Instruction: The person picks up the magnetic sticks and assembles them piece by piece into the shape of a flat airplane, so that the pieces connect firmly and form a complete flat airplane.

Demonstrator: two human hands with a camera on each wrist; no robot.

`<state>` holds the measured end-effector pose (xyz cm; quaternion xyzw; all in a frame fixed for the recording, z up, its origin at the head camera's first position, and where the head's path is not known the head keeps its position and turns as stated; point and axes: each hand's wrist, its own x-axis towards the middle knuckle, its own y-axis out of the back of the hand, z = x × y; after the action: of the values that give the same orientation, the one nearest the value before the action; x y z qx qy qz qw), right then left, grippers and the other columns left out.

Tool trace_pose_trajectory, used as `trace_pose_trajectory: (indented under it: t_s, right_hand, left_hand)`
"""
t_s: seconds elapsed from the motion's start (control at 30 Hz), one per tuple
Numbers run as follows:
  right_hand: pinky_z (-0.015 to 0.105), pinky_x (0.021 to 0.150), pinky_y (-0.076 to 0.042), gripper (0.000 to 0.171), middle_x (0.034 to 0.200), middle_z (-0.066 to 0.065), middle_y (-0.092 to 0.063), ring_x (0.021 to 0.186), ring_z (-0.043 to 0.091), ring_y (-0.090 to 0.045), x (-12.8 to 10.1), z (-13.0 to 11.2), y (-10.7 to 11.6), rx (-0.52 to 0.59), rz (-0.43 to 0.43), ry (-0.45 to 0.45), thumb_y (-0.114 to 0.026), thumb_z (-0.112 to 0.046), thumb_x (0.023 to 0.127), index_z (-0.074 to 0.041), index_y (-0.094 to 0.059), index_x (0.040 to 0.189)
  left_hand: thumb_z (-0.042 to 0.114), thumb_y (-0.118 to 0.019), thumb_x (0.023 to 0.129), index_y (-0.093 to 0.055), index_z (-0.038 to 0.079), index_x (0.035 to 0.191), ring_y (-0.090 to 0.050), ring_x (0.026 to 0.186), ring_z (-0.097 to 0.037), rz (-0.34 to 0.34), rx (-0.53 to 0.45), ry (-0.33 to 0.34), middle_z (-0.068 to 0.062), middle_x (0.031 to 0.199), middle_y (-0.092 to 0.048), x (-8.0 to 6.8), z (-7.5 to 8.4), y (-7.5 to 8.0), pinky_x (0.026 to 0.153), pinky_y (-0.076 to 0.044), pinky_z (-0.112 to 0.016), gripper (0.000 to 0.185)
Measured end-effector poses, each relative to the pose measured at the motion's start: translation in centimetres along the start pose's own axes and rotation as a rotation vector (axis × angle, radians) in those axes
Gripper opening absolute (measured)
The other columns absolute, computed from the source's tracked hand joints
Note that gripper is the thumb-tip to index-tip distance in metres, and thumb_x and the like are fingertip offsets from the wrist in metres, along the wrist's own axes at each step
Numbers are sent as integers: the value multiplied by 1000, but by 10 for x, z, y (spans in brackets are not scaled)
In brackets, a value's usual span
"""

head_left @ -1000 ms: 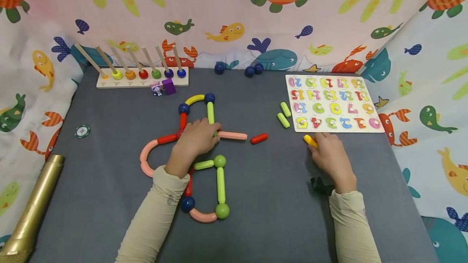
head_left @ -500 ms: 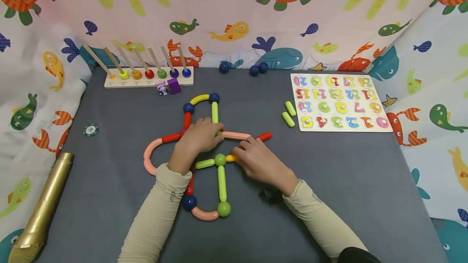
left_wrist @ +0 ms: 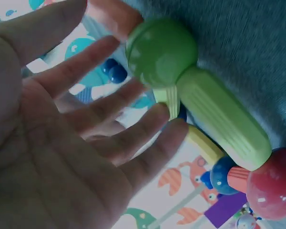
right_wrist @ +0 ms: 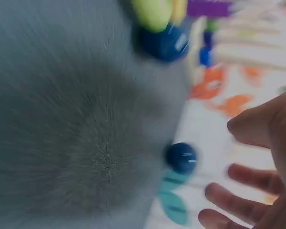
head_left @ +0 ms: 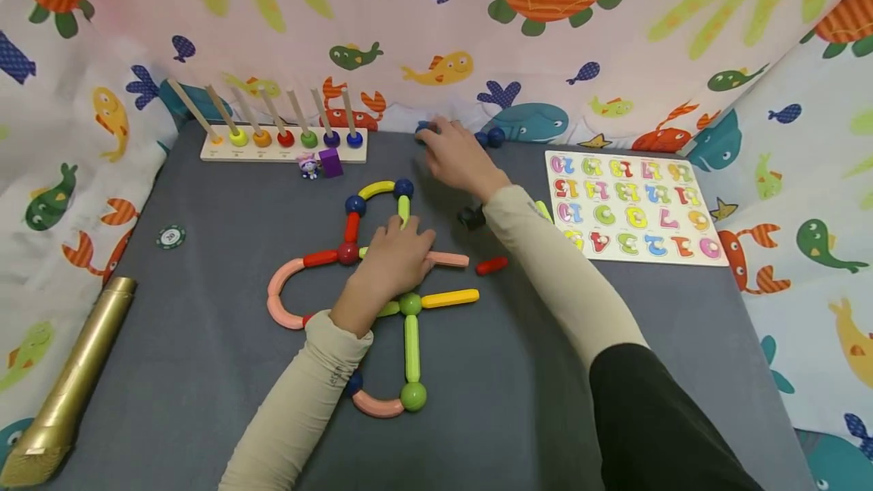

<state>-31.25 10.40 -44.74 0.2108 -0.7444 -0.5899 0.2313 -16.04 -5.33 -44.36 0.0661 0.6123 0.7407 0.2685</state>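
Observation:
A figure of coloured rods and balls lies in the middle of the grey mat. My left hand rests flat on its centre, fingers straight, over a green rod and a green ball. A yellow rod sticks out to the right of another green ball. My right hand reaches to the mat's far edge with fingers spread, right at a dark blue ball and holding nothing. Two more blue balls lie just right of it. A loose red rod lies under my right forearm.
A wooden peg board with coloured rings stands at the back left, with a purple block and a tiny figurine before it. A number puzzle board lies at the right. A gold tube and a green chip lie at the left.
My right hand brought the yellow rod to the green ball, let it go there, then swung up to the blue ball at the far edge. My left hand stayed on the figure.

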Motion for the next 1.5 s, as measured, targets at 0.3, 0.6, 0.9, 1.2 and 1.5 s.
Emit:
trace_pose_trajectory:
  t_s: [0.3, 0.6, 0.9, 1.2, 1.5]
  right_hand:
    - [54, 115, -41, 37, 143, 26, -57, 134, 45, -52, 22, 28, -34, -28, -189, -136, -57, -1, 106, 2, -63, 143]
    - [51, 106, -48, 29, 128, 22, -68, 119, 37, -62, -69, 17, -5, 393, -157, -208, -67, -10, 106, 5, -68, 131]
    - [44, 86, -52, 27, 115, 12, -73, 94, 27, -63, -152, -2, -12, 654, -79, -271, -64, -21, 110, -2, -72, 128]
    - [39, 72, -51, 31, 100, 10, -71, 78, 23, -60, -152, -2, -12, 553, -58, -256, -55, -24, 114, 0, -72, 125]
    - [51, 90, -53, 20, 105, 18, -71, 95, 34, -63, -191, 0, -5, 389, 32, -254, -58, -8, 109, 5, -72, 116]
  left_hand:
    - [30, -69, 107, -68, 14, 141, -46, 140, -39, -31, 22, -105, -12, 145, -61, 6, 19, -14, 110, -43, -61, 38]
    - [29, -70, 107, -68, 14, 140, -59, 120, -39, -64, 16, -58, -12, 134, -64, 19, 17, -12, 102, -47, -68, 37]
    - [28, -67, 108, -66, 12, 142, -62, 116, -36, -57, -32, -4, -11, 134, -68, 21, 11, -7, 98, -52, -62, 38]
    - [28, -66, 109, -64, 11, 144, -62, 117, -38, -49, -31, 14, -13, 133, -69, 20, 14, -10, 103, -46, -66, 38]
    - [27, -66, 109, -51, 22, 145, -55, 127, -40, -47, -101, -123, -9, 138, -65, 13, 19, -15, 112, -29, -71, 39]
